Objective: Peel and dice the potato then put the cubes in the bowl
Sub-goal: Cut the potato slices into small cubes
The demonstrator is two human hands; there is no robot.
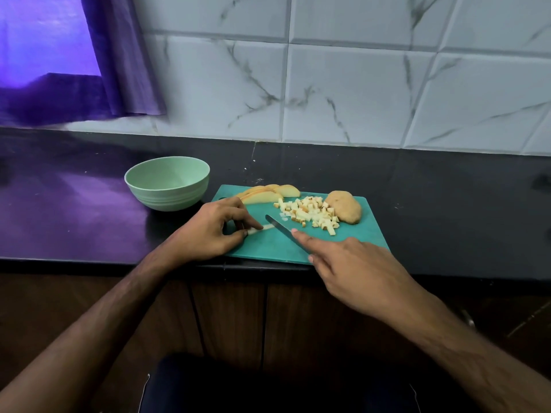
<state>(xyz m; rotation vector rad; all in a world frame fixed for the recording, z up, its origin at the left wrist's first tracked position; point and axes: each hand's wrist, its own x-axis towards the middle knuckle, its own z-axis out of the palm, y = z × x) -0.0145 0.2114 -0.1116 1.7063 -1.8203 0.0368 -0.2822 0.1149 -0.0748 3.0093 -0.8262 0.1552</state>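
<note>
A thin pale potato strip lies on the near left part of the green board, pinned there by the left hand, whose fingertips curl down and pinch its left end. The knife crosses the board at a slant just right of that strip, its tip pointing away towards the cubes. The right hand holds the knife from the near right edge of the board, forefinger stretched out along the top of the blade, the other fingers curled about the handle, which is hidden under the palm.

Towards the back of the board sits a loose heap of cubes, many with a bit of brown skin on one face. Touching the heap on its right is a large piece of potato with the skin on. At the back left corner of the board a few slices lie fanned over one another.

Left of the board, just off its back corner, stands the pale green bowl on the dark counter; I see nothing in it. Behind the board is a marbled tile wall, and far to its left a purple curtain. No writing or labels are visible anywhere.
</note>
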